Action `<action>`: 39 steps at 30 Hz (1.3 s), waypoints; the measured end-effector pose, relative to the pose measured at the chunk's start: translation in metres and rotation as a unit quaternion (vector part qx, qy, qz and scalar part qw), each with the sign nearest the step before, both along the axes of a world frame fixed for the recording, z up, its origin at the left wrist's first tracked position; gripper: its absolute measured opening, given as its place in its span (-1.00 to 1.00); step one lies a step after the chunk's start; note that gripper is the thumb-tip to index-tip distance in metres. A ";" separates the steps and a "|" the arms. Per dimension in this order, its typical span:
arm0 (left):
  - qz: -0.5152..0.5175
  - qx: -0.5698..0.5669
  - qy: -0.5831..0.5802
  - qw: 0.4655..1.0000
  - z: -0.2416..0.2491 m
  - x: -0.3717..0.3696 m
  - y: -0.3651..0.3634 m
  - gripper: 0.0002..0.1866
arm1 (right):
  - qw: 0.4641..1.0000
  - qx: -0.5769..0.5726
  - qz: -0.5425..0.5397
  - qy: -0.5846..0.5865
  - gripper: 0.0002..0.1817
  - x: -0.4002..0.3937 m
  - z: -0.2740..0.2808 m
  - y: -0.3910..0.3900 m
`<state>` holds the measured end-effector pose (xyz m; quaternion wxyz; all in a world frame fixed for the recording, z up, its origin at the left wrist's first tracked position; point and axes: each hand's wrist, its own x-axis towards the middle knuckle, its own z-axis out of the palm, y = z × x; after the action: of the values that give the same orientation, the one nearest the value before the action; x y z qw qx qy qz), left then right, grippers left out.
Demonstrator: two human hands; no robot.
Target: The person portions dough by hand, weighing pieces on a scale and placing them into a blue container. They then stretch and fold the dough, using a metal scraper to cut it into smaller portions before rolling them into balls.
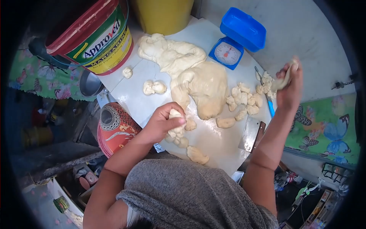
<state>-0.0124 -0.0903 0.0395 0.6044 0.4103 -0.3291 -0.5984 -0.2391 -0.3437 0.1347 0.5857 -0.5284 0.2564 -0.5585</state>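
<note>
- Here, left of the scale (pixel 227 53), our left hand (pixel 162 124) grips dough (pixel 175 113) beneath the thumb.
- Right of it, our right hand (pixel 292 87) curls fingers round a strip (pixel 282 82).

A loose, grey, finely flecked top (pixel 183 183) is worn at six o'clock. Its cloth is gathered into soft, thick folds towards seven o'clock, where a strip of whitish cloth (pixel 132 216) is shown beside its edge. The left arm (pixel 127 157), at eight o'clock, and the right arm (pixel 265 158), at four o'clock, are left bare along the forearms. The left hand (pixel 162 124) and right hand (pixel 290 86) are ungloved.
</note>
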 end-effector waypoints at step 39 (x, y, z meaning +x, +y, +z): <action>-0.041 0.062 0.072 0.995 -0.007 0.010 -0.006 -0.61 | 0.781 -0.353 -0.019 0.516 -0.65 0.131 0.007 -0.149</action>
<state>-0.0024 -0.0967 0.0324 0.5748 0.3891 -0.2632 -0.6700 -0.1080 -0.4928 0.1420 0.1282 -0.9021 0.3154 -0.2652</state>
